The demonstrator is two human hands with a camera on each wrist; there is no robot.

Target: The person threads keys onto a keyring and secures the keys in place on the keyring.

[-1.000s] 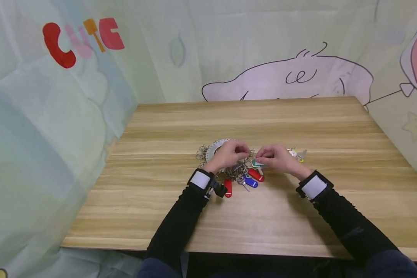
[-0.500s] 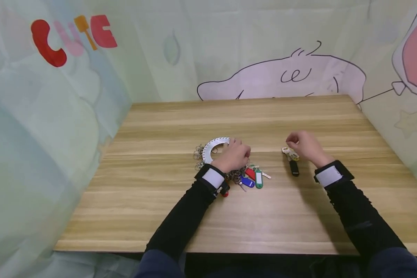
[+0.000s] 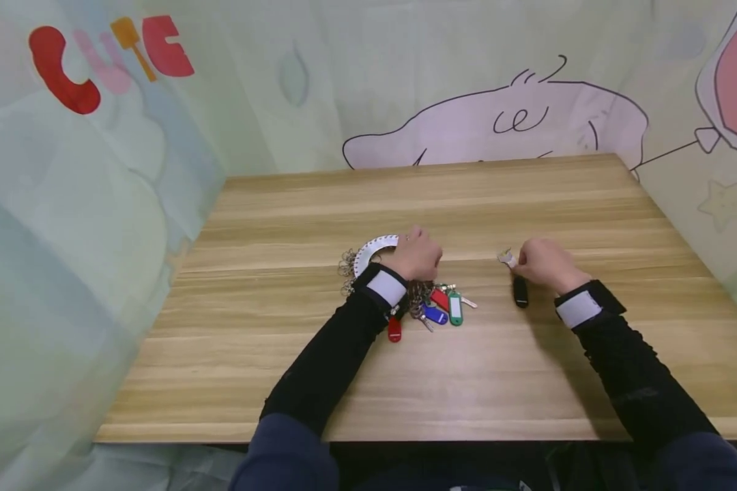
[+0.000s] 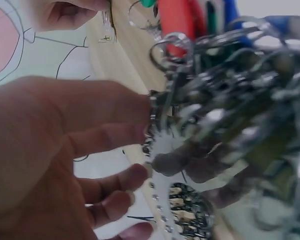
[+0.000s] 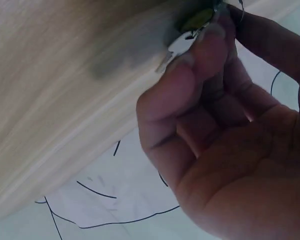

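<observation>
My left hand grips a white ring whose rim is hung with many small metal key rings. In the left wrist view the fingers hold the ring's edge, and the hanging metal is blurred. Red, blue and green key tags lie by that hand, along with a silver key. Farther right, my right hand pinches a small bunch of keys; a black fob lies below it. A silver key pokes out at the fingertips in the right wrist view.
Everything lies on a wood-grain table. Another red tag sits close to my left wrist. A printed cloth hangs behind the table and along its sides.
My right hand has let go of the green tag, moved right and taken hold of the keys with the black fob. The green tag now lies on the table. My left hand stays at the ring.
</observation>
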